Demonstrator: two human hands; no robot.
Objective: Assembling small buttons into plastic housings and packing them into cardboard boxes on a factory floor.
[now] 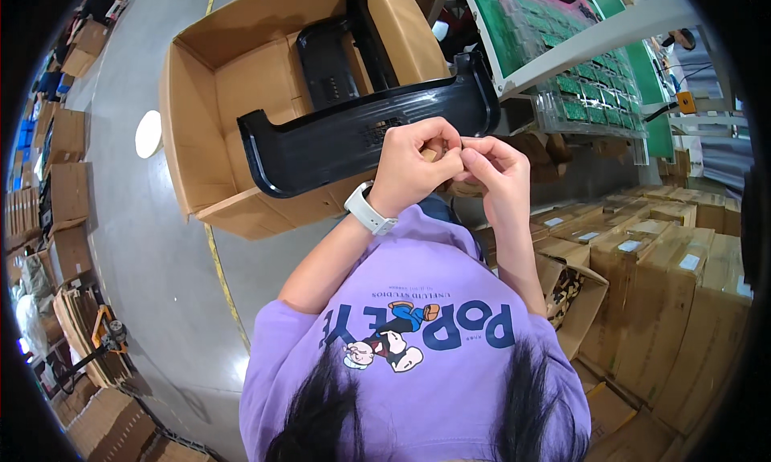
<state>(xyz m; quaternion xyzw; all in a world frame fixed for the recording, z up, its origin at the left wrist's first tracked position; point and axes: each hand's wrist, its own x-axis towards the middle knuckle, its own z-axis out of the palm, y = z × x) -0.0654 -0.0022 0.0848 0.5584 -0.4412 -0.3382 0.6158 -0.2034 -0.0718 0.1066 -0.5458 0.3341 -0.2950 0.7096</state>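
My left hand [411, 163], with a pale watch [369, 211] on its wrist, is curled closed. My right hand [499, 171] pinches with thumb and forefinger, and the fingertips of both hands meet. Whatever sits between them is too small or hidden to make out. Just beyond my hands, a long glossy black plastic part [321, 145] with upturned ends lies across the near edge of an open cardboard box [189, 133]. Its right portion is partly covered by my left hand. Inside the box stands another black plastic part [328, 65].
At the upper right, clear trays of green circuit boards [590, 93] rest on a green bench behind a white frame bar [602, 40]. Stacked cartons [642, 293] fill the right side. An open carton [582, 309] sits by my right elbow. More cardboard [68, 197] lines the left.
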